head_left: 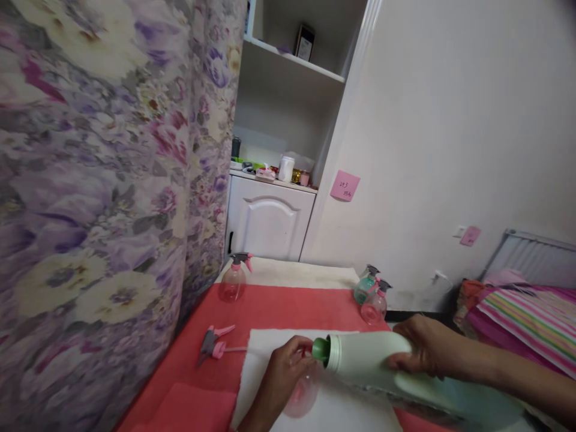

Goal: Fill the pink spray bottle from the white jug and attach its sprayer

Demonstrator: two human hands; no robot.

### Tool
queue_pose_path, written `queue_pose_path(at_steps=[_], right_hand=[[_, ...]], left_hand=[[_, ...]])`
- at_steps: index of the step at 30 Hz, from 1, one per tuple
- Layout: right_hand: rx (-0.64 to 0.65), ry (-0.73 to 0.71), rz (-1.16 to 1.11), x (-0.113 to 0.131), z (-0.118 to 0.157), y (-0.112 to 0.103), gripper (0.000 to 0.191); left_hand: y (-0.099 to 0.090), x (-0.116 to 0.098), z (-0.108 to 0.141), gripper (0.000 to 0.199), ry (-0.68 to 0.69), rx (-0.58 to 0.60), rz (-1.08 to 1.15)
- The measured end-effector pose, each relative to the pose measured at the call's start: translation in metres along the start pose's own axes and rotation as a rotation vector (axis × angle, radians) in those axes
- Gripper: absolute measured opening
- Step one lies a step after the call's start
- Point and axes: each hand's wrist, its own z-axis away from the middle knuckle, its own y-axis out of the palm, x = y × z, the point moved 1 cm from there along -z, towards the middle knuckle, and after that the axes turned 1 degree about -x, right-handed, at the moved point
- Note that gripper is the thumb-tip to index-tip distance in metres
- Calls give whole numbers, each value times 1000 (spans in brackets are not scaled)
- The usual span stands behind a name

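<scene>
My right hand point(418, 348) grips a large pale green bottle point(369, 354), tipped nearly flat with its mouth toward the left. A green spout piece point(320, 349) shows at that mouth. Just left of it, my left hand point(290, 366) is wrapped round the neck of a clear pink bottle point(302, 396) that has no spray head on. The spout meets the top of this bottle, though my fingers partly hide the opening. On the red cloth to the left lies a grey and pink spray head point(210, 347) with its tube pointing right.
A pink spray bottle point(233, 283) stands at the table's back left. At the back right are a green spray bottle point(364, 289) and another pink one point(373, 309). A floral curtain point(99, 180) hangs at left; a white cabinet point(272, 222) stands behind, a bed point(535, 306) at right.
</scene>
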Motion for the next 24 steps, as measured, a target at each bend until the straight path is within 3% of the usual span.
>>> queue_pose_path(at_steps=[7,24], right_hand=[[-43,5,45,1,0,-6,46],[-7,2,68,1,-4,-12,50]], left_hand=[[1,-4,2,15,-2,5,-28],[1,-4,2,15,-4,-4,-41]])
